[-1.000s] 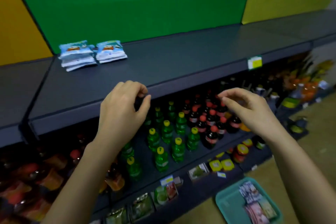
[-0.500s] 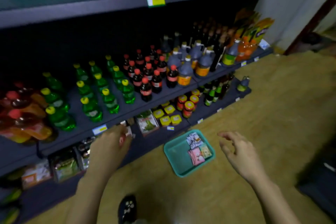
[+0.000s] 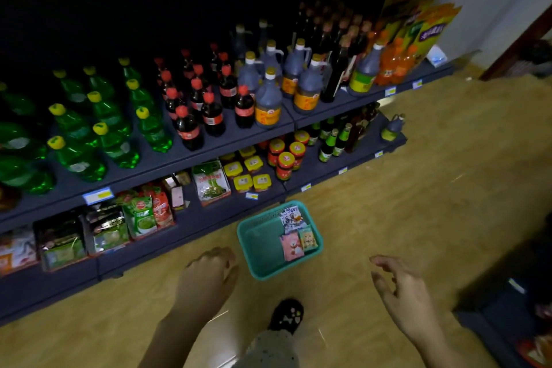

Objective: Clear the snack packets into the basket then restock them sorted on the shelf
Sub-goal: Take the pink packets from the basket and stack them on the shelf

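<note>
Snack packets [image 3: 295,233] fill basket's [image 3: 263,243] right side — shelves [image 3: 191,218] just behind.

1. Bare: left hand [image 3: 206,275] and right hand [image 3: 400,293], likewise left forearm [image 3: 176,343] and right forearm [image 3: 448,352] to the bottom edge of view.
2. One trouser leg [image 3: 268,349] in view: pale grey fabric, flecked with small dark specks.
3. Black footwear [image 3: 286,315]: rounded toe, soft-looking, pale paw-like print on top. Slipper or sock, cannot tell.
</note>
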The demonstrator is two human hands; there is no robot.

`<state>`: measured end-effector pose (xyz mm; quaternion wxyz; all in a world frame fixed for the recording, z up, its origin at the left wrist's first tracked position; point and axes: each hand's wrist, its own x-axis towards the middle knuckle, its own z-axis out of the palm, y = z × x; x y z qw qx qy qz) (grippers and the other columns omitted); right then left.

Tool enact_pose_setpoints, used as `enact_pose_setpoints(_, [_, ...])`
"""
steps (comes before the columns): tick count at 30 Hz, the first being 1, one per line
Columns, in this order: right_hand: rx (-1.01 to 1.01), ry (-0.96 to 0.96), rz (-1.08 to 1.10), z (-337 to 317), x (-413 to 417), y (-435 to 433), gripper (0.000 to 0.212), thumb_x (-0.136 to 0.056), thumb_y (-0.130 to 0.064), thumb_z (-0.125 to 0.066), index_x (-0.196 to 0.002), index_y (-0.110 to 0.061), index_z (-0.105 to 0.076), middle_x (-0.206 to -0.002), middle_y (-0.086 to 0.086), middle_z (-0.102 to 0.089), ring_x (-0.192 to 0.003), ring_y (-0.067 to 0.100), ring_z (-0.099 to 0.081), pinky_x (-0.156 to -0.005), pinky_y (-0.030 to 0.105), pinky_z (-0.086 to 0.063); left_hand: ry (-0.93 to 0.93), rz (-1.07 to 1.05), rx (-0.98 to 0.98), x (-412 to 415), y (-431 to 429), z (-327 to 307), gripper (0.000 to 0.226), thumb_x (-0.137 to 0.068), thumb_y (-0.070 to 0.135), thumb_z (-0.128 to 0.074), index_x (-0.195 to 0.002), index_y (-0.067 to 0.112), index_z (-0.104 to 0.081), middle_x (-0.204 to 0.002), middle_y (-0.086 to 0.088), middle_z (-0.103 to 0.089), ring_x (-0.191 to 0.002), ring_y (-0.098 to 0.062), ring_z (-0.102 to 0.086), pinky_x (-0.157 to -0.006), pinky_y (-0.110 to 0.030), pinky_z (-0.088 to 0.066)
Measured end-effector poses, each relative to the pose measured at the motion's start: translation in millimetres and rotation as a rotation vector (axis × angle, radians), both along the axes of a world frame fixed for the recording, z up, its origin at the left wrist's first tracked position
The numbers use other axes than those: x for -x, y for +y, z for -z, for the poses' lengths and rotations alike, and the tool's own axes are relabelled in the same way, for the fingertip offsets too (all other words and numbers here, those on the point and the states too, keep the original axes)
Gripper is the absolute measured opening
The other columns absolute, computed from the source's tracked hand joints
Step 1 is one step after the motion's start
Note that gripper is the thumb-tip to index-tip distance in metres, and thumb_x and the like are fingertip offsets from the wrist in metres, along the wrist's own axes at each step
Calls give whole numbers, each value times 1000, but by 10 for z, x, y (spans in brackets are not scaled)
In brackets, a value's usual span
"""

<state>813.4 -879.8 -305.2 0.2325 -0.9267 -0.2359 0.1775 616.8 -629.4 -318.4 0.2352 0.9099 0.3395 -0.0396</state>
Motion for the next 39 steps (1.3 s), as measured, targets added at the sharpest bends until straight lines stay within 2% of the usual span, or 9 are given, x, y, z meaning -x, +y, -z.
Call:
enact_pose_setpoints(10, [77, 52, -214, 353, -1292, 439, 27, -83, -8, -61, -109, -14, -65, -109, 0, -64, -97, 21, -61, -82, 30, -47, 66, -249, 14, -881, -13, 262, 25, -90, 30, -50, -112, 23, -60, -110, 4, -68, -101, -23, -64, -80, -31, -47])
enact_pose_setpoints(17, [222, 162, -461, 1282, -1699, 952, 29, -86, -14, -57, -114, -19, -61, -114, 2, -63, -106, 19, -59, -86, 32, -49, 129, -492, 38, -1105, -92, 929, 23, -91, 30, -47, -112, 27, -56, -110, 4, -67, -97, -22, -64, -73, -30, -48])
enact_pose_setpoints(23, [277, 260, -521, 2769, -1804, 1320, 27, -91, -18, -52, -118, -14, -59, -118, 3, -62, -106, 17, -60, -80, 21, -45, 188, -472, 110, -1396, 11, 2313, 22, -92, 26, -44, -111, 24, -56, -109, 5, -66, -95, -20, -63, -76, -29, -49])
enact_pose_setpoints(26, [297, 293, -519, 3754, -1829, 1445, 24, -94, -15, -49, -114, -8, -59, -114, 7, -65, -103, 19, -62, -84, 23, -47, 227, -419, 110, -1562, 101, 3217, 22, -93, 28, -42, -111, 25, -55, -111, 8, -66, -100, -20, -62, -77, -28, -47])
enact_pose_setpoints(30, [359, 251, -554, 5167, -1832, 1550, 12, -97, -17, -42, -97, -18, -54, -87, -6, -56, -71, 2, -48, -56, 10, -35, 274, -365, 114, -1746, 206, 4569, 24, -92, 30, -41, -110, 26, -56, -113, 5, -65, -104, -22, -61, -78, -31, -47])
enact_pose_setpoints(32, [372, 237, -529, 5834, -1850, 1604, 20, -97, -22, -43, -110, -11, -53, -77, -12, -45, -73, 3, -49, -49, 10, -32, 274, -359, 134, -1837, 285, 5228, 22, -90, 27, -42, -107, 26, -57, -111, 1, -66, -103, -24, -61, -78, -31, -47])
enact_pose_setpoints(33, [365, 245, -510, 6144, -1857, 1623, 28, -96, -25, -45, -117, -7, -52, -79, -10, -47, -81, 6, -54, -50, 10, -32, 267, -356, 148, -1876, 318, 5543, 21, -90, 26, -43, -105, 26, -57, -110, 0, -66, -102, -25, -62, -79, -31, -47])
enact_pose_setpoints(35, [315, 246, -447, 6707, -1883, 1658, 38, -94, -28, -50, -125, -7, -47, -104, -1, -58, -99, 12, -58, -59, 9, -32, 233, -360, 178, -1962, 367, 6122, 20, -89, 26, -44, -104, 26, -57, -110, 1, -66, -102, -24, -61, -80, -32, -47])
enact_pose_setpoints(39, [142, 187, -343, 7438, -1846, 1695, 55, -84, -30, -65, -129, -9, -42, -124, 10, -53, -99, 20, -60, -76, 19, -46, 161, -385, 229, -2107, 468, 7081, 17, -86, 27, -46, -95, 27, -60, -105, 2, -68, -99, -23, -64, -82, -33, -51])
